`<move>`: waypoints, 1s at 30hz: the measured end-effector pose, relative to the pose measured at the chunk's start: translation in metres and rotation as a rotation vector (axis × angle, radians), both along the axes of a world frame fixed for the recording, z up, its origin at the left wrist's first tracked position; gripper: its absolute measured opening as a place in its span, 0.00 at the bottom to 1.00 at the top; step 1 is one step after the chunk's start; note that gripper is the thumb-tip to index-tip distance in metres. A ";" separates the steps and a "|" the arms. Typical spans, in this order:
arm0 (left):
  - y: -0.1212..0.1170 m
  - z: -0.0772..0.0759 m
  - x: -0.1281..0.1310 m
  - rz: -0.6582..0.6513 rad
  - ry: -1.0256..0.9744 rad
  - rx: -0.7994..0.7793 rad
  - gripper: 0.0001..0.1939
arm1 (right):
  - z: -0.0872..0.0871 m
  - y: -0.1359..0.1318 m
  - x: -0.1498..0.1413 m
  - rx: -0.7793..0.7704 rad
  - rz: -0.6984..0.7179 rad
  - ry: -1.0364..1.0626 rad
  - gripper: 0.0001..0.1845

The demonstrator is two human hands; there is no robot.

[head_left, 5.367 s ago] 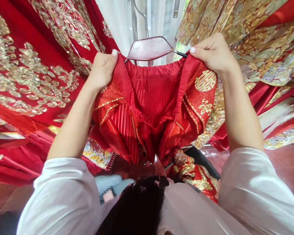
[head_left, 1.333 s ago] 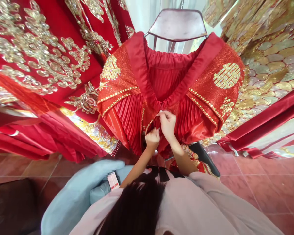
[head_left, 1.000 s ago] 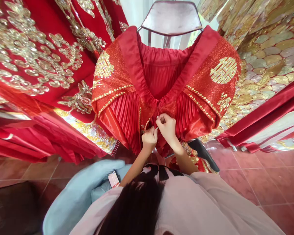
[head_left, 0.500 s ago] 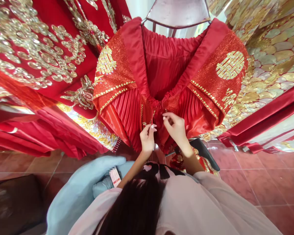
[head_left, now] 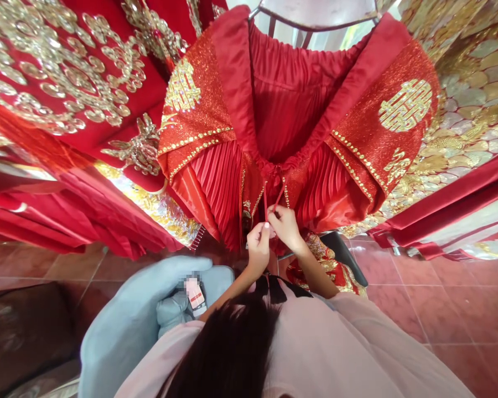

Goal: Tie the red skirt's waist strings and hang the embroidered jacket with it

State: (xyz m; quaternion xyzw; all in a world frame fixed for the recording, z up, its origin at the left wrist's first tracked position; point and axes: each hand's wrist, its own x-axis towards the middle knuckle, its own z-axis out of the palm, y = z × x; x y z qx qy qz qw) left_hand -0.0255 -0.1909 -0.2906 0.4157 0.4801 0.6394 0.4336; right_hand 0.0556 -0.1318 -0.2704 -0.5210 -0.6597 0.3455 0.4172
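A red pleated skirt (head_left: 218,182) with a gathered waistband and gold emblems hangs in front of me by its two raised corners. Two thin red drawstring ends (head_left: 266,196) run down from the waistband's front dip. My left hand (head_left: 259,243) pinches one end between thumb and fingers, low in front of the skirt. Beside it, nearly touching, my right hand (head_left: 285,228) has its fingers closed on the other end. The two ends come together at my fingertips, which hide where they meet.
A beaded red garment (head_left: 87,72) hangs on the left, and a gold sequined one (head_left: 473,94) on the right. Below are a pale blue chair (head_left: 112,326) with a pink-and-white pack (head_left: 196,296), folded red-gold fabric (head_left: 315,265), and a tiled floor (head_left: 398,309).
My hands have come down and closer together, drawing the drawstring ends out taut below the waistband. The skirt appears larger and shifted up and right in view.
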 end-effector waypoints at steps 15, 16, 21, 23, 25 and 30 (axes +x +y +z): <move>0.013 -0.008 -0.025 -0.092 0.165 0.034 0.19 | 0.014 -0.022 0.010 -0.215 0.084 0.522 0.15; 0.014 -0.002 -0.032 -0.068 0.230 0.068 0.19 | 0.013 -0.021 0.011 -0.199 0.082 0.506 0.15; 0.026 0.036 -0.052 -0.088 0.711 0.398 0.15 | 0.013 -0.021 0.008 -0.111 0.105 0.416 0.13; 0.035 0.047 -0.051 -0.058 0.850 0.505 0.12 | 0.013 -0.025 0.003 -0.085 0.147 0.387 0.13; 0.045 0.052 -0.045 0.037 0.896 0.531 0.08 | 0.014 -0.030 -0.001 -0.069 0.152 0.363 0.13; 0.059 0.048 -0.031 0.236 0.631 0.356 0.14 | 0.015 -0.037 -0.006 -0.025 0.146 0.278 0.13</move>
